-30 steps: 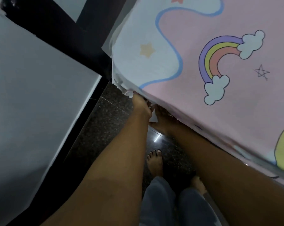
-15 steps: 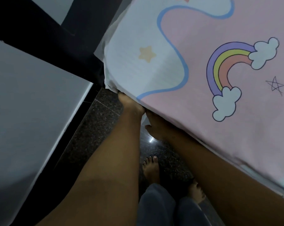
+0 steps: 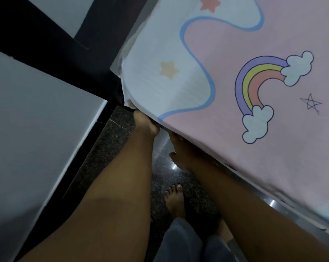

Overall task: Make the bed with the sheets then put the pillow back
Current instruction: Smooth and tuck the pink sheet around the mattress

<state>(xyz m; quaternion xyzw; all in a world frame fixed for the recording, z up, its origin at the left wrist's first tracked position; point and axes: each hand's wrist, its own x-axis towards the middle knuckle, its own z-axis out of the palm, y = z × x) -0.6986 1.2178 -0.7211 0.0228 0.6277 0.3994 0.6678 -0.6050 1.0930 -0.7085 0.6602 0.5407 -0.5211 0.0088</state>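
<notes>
Under one sheet (image 3: 235,44) corner, two hands (image 3: 145,122)

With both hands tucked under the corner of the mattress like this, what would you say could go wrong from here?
1. The fingers of the left hand and right hand disappear under the sheet at the mattress edge, so they could get pinched.
2. White fabric bunches at the corner, so the tuck may end up lumpy or pull loose.
3. The person's bare foot stands on a glossy dark floor; leaning in could mean a slip.
</notes>
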